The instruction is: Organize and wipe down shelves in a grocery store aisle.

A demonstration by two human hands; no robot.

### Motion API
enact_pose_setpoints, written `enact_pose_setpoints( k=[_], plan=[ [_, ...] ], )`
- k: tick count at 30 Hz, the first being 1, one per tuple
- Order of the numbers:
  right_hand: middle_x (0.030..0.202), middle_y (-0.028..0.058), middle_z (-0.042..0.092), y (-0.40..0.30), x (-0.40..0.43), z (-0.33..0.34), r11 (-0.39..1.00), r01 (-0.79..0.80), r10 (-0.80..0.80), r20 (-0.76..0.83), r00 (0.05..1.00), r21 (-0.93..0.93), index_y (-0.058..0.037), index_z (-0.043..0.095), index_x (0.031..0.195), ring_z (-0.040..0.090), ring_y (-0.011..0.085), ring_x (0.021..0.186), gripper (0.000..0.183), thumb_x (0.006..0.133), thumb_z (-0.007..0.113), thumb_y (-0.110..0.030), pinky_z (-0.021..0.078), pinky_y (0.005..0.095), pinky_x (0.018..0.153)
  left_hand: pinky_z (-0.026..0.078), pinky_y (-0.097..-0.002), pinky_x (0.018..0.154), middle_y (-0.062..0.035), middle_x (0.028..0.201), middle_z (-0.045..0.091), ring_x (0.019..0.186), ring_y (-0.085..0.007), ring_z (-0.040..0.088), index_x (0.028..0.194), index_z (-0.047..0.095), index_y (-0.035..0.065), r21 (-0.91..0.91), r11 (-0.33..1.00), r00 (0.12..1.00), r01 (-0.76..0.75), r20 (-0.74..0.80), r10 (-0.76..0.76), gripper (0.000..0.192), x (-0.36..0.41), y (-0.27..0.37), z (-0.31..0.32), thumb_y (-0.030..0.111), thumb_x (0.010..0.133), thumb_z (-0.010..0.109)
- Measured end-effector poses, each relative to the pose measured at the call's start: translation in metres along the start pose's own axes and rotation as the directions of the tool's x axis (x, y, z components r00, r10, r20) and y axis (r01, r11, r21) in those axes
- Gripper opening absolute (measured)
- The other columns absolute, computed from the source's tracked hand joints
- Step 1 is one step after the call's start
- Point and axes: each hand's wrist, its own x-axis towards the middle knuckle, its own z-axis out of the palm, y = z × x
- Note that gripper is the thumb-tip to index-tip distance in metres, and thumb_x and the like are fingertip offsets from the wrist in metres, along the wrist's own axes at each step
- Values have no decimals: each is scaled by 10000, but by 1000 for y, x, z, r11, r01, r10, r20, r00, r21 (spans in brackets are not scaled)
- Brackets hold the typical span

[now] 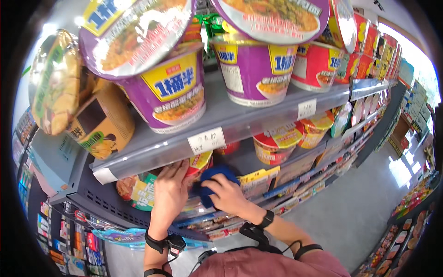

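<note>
My left hand (pixel 172 188) reaches in under the upper shelf, its fingers against the side of a red and yellow instant noodle bowl (pixel 201 162). Whether it grips the bowl is hidden. My right hand (pixel 225 192) is closed on a dark blue cloth (pixel 221 172), which lies at the front of the lower shelf just right of that bowl. Left of my left wrist, a green and yellow noodle package (pixel 143 194) sits on the same shelf. Another red noodle bowl (pixel 275 143) stands farther right, beside an orange noodle cup (pixel 315 130).
Above my hands runs the upper shelf's front edge (pixel 256 130) with price tags. Purple instant noodle tubs (pixel 176 93) and a tilted brown tub (pixel 104 121) stand on it. A yellow-topped shelf card (pixel 259 178) is right of the cloth. Grey floor (pixel 322 207) lies at right.
</note>
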Motion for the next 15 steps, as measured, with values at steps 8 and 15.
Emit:
enact_pose_setpoints(
  k=[8,15],
  plan=[
    [1128,98,474,9,-7,-48,927,-71,199,-323,925,368,-3,399,1197,499,148,1014,466,795,634,12,411,283,884,474,-388,846,-176,1044,626,971,-346,588,1027,617,-28,97,984,988,-150,53,146,338,-8,5,-10,58,703,662],
    [1163,137,481,-20,-8,-68,817,-11,263,-356,897,577,8,371,1240,507,181,1049,523,801,654,-29,414,296,901,468,-407,821,-215,1059,582,939,-343,574,1001,583,-62,-46,991,983,-124,-140,117,375,-19,19,-11,75,681,722]
  ],
)
